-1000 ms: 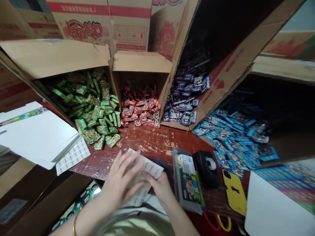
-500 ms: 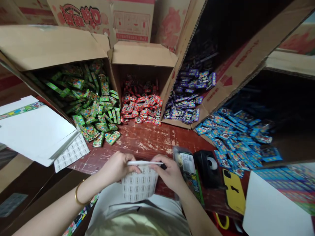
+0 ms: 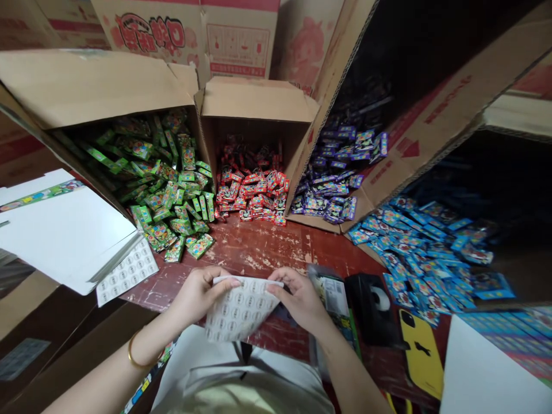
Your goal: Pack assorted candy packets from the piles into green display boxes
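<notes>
Between my hands, above the near edge of the red table, is a white sheet of round printed stickers. My left hand pinches its upper left corner, thumb on the front. My right hand grips the upper right corner the same way, with its other fingers curled behind. The sheet's top edge is bent over and its lower part hangs down towards my lap. A second sticker sheet lies at the left, partly under a stack of white cards.
Open cartons hold small packets: green, red, purple and blue. On the right lie a plastic-wrapped pack, a black tape dispenser, a yellow phone and a white card.
Both hands have tipped the sticker sheet so more of its printed face shows, and its top edge has turned. The view has shifted slightly to the left.
</notes>
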The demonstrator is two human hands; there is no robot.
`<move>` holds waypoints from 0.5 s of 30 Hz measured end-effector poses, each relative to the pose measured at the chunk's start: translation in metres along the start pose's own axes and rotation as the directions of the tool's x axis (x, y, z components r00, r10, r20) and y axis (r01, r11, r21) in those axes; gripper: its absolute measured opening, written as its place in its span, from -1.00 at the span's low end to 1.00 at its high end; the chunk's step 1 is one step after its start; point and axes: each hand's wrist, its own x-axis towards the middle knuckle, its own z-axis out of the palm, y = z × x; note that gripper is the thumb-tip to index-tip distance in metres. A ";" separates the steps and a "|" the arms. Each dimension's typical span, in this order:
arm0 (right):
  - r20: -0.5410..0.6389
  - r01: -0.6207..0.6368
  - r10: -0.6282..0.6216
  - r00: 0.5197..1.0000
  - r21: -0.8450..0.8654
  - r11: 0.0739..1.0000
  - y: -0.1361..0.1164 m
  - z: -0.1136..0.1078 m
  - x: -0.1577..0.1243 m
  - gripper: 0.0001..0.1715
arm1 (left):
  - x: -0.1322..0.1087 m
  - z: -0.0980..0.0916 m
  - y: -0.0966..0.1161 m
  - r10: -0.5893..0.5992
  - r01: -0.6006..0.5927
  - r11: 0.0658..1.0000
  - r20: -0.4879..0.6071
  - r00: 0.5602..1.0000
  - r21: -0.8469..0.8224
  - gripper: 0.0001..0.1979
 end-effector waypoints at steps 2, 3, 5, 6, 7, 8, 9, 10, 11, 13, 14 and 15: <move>-0.005 -0.005 0.005 1.000 0.006 1.000 -0.002 0.001 0.000 -0.84 | 0.001 -0.001 -0.003 0.003 -0.003 1.000 -0.013 1.000 -0.028 -0.75; -0.016 -0.007 0.007 1.000 -0.007 1.000 -0.002 0.001 0.000 -0.87 | 0.001 -0.001 -0.004 0.000 -0.001 0.999 -0.018 1.000 -0.052 -0.77; -0.042 -0.006 0.003 0.999 -0.061 0.998 0.000 0.002 0.001 -0.91 | 0.001 0.000 -0.006 -0.010 0.008 0.996 -0.030 1.000 -0.093 -0.77; -0.054 0.001 -0.006 0.999 -0.096 0.995 0.001 0.002 0.001 -0.88 | 0.001 0.000 -0.006 -0.010 0.007 0.995 -0.031 0.999 -0.095 -0.77; -0.060 0.013 -0.021 0.998 -0.132 0.991 0.002 0.002 0.001 -0.86 | 0.001 -0.001 -0.006 -0.004 0.002 0.997 -0.026 1.000 -0.077 -0.79; -0.060 0.027 -0.037 0.997 -0.170 0.985 0.002 0.002 0.002 -0.84 | 0.001 -0.001 -0.006 0.009 -0.010 0.999 -0.013 1.000 -0.039 -0.80; -0.060 0.041 -0.055 0.997 -0.210 0.977 0.002 0.002 0.002 -0.83 | 0.001 -0.001 -0.005 0.030 -0.030 0.999 -0.001 1.000 0.011 -0.78; -0.064 0.054 -0.072 0.995 -0.252 0.966 0.001 0.001 0.002 -0.81 | 0.001 -0.002 -0.005 0.055 -0.055 0.996 0.004 0.998 0.064 -0.75; -0.074 0.066 -0.091 0.993 -0.294 0.954 0.000 0.002 0.003 -0.78 | 0.001 -0.002 -0.005 0.082 -0.081 0.990 -0.003 0.997 0.114 -0.72; -0.096 0.085 -0.128 0.987 -0.362 0.928 -0.001 0.003 0.003 -0.70 | 0.002 -0.002 -0.006 0.124 -0.115 0.976 -0.036 0.992 0.186 -0.63; -0.101 0.092 -0.140 0.985 -0.377 0.921 -0.001 0.003 0.003 -0.66 | 0.003 -0.002 -0.006 0.130 -0.119 0.973 -0.047 0.990 0.199 -0.59; -0.105 0.093 -0.142 0.984 -0.375 0.922 0.000 0.004 0.003 -0.63 | 0.003 -0.002 -0.008 0.122 -0.111 0.975 -0.048 0.991 0.191 -0.56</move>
